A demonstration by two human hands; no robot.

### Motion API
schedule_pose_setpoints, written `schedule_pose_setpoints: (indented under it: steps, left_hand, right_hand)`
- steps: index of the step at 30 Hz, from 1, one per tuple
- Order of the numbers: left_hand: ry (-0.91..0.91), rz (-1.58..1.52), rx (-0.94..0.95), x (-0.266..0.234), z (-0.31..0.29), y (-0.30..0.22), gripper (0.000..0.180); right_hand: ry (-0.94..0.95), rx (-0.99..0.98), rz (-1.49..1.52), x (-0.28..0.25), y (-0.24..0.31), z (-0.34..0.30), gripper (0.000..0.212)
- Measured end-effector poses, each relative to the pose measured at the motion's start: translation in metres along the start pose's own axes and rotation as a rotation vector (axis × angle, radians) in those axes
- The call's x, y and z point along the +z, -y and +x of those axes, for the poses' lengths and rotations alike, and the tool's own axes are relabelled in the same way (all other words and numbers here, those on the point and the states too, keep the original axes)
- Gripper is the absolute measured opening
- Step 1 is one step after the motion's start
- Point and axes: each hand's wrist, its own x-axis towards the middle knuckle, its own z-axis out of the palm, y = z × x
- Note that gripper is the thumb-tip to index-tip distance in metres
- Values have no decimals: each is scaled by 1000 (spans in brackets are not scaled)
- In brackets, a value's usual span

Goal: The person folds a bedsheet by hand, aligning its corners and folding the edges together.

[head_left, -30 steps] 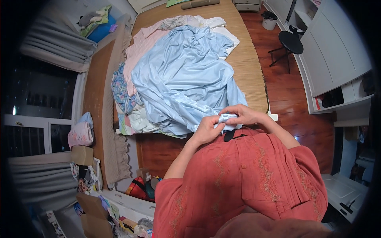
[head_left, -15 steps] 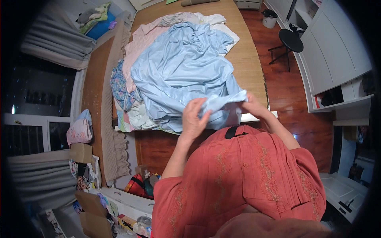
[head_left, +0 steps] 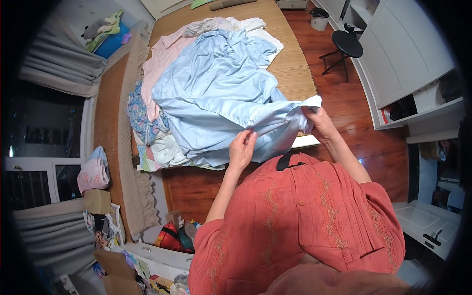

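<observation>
A large light blue sheet [head_left: 211, 83], smooth and crumpled, lies over the bed with its near edge drawn toward my body. My right hand [head_left: 320, 124] is closed on a corner of it, lifted off the bed's near right side. The fabric stretches in folds from there toward my left hand [head_left: 241, 149], whose thumb and fingers pinch its edge. Under and beside the sheet lie a pink cloth [head_left: 160, 61], a blue floral cloth [head_left: 142, 110], a pale green cloth [head_left: 169, 150] and a white cloth [head_left: 258, 29].
A woven mat [head_left: 290, 54] covers the bed. To the right are a black stool [head_left: 347, 44], a bin [head_left: 319, 22] and white cabinets [head_left: 393, 54]. Along the left run a padded ledge [head_left: 115, 123] and a window. Boxes and a red bag [head_left: 168, 238] sit at lower left.
My right hand has moved right and slightly up, pulling the sheet's corner outward. My left hand is a little lower, and the edge between my hands is stretched longer. The view has shifted slightly.
</observation>
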Motion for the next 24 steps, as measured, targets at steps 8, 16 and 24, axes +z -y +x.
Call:
schedule_pose_setpoints:
  steps: [8, 16, 24]
  left_hand:
    - [176, -1225, -776, 0, 28, -3, 41]
    - [-154, -1034, -567, -17, 48, 24, 21]
    - [-255, -1208, -311, -19, 70, -22, 25]
  right_hand:
    - [189, 91, -306, -2, -15, -21, 26]
    - [259, 87, -480, -3, -22, -24, 25]
    - [281, 137, -433, 7, -35, -14, 24]
